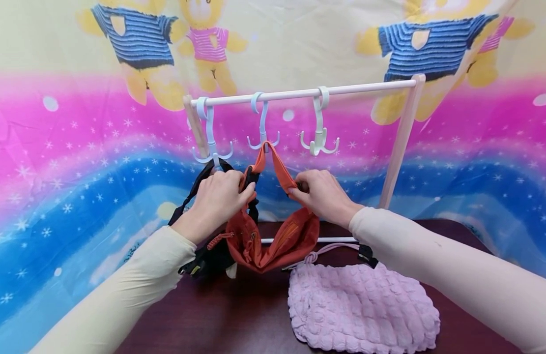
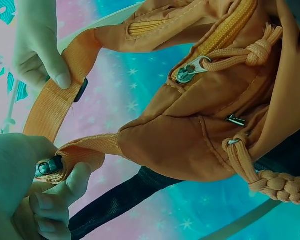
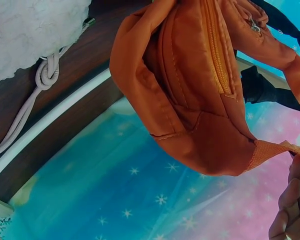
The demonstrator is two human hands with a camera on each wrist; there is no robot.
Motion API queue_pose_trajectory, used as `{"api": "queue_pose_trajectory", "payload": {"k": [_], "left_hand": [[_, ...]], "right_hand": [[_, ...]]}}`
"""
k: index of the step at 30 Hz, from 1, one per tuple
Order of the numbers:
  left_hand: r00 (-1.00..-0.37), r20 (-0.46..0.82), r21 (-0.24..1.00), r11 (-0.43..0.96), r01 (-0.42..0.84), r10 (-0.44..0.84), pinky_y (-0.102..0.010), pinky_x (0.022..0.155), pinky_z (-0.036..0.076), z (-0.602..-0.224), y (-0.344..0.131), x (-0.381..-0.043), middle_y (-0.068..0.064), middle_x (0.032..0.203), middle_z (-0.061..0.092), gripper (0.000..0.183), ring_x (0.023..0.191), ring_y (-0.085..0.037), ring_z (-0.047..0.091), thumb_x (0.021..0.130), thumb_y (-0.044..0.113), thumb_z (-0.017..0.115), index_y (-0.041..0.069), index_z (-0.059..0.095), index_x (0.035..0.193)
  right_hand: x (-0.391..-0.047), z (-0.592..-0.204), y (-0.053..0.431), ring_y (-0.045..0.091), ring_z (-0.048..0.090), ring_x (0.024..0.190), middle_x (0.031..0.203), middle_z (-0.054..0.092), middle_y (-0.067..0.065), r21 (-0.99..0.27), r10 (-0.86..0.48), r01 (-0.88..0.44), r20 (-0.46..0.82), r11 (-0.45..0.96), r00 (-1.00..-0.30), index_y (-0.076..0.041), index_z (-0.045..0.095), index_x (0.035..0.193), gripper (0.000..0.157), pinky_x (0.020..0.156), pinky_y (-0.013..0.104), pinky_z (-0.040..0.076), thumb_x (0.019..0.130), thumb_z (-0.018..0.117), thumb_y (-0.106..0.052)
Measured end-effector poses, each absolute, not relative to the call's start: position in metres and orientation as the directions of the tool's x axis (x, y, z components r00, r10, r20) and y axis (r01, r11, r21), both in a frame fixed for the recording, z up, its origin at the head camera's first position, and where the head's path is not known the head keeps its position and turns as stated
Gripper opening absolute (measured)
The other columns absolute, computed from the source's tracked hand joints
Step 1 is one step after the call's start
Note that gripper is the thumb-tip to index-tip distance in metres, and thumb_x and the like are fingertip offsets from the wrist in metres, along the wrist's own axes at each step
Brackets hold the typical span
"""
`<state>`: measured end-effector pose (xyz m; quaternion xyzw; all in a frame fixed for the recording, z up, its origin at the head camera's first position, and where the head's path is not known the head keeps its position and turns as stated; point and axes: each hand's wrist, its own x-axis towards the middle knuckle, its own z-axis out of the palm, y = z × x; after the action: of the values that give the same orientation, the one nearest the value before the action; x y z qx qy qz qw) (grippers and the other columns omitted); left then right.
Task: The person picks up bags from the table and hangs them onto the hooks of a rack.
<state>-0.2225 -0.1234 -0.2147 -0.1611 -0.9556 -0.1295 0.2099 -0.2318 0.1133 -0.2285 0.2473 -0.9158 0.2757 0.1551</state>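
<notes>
An orange-red waist bag point(image 1: 299, 236) with zips and braided pulls hangs between my two hands. My left hand point(image 1: 219, 196) grips its strap point(image 2: 85, 150) beside a black buckle point(image 2: 51, 166). On the other side, my right hand point(image 1: 323, 194) pinches the strap, thumb on its front, as the left wrist view also shows. Between the hands the strap rises to a point at the prongs of the middle pale-blue hook point(image 1: 263, 125). Sagging below, the bag has its zipped front facing up. Only part of the right hand's fingers shows in the right wrist view.
A pale rod point(image 1: 357, 89) on wooden posts carries a left blue hook point(image 1: 210, 128) and a pale-green hook point(image 1: 319, 123). A black bag point(image 1: 208, 260) hangs at the left. On the dark table point(image 1: 255, 319) lies a pink puffy bag point(image 1: 361, 305). Behind is a printed cloth.
</notes>
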Motion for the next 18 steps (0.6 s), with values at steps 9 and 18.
{"api": "queue_pose_trajectory", "payload": {"k": [9, 18], "left_hand": [[-0.869, 0.432, 0.166, 0.926, 0.34, 0.241, -0.032, 0.049, 0.04, -0.216, -0.1202, -0.2237, -0.002, 0.056, 0.053, 0.034, 0.052, -0.017, 0.055, 0.099, 0.04, 0.062, 0.014, 0.062, 0.078], [-0.866, 0.429, 0.157, 0.923, 0.352, 0.258, -0.03, 0.048, 0.039, -0.2197, -0.1181, -0.2264, -0.002, 0.057, 0.053, 0.034, 0.05, -0.016, 0.055, 0.1, 0.041, 0.061, 0.013, 0.063, 0.081]], "right_hand": [[-0.2328, -0.2316, 0.1096, 0.014, 0.053, 0.057, 0.068, 0.064, 0.001, -0.427, -0.359, -0.531, 0.42, 0.732, -0.833, -0.011, 0.076, 0.095, 0.013, 0.055, 0.029, 0.042, 0.096, 0.071, -0.023], [-0.2341, -0.2344, 0.1083, 0.014, 0.051, 0.055, 0.065, 0.06, 0.0, -0.426, -0.359, -0.528, 0.416, 0.735, -0.835, -0.013, 0.075, 0.093, 0.013, 0.054, 0.029, 0.04, 0.096, 0.071, -0.024]]}}
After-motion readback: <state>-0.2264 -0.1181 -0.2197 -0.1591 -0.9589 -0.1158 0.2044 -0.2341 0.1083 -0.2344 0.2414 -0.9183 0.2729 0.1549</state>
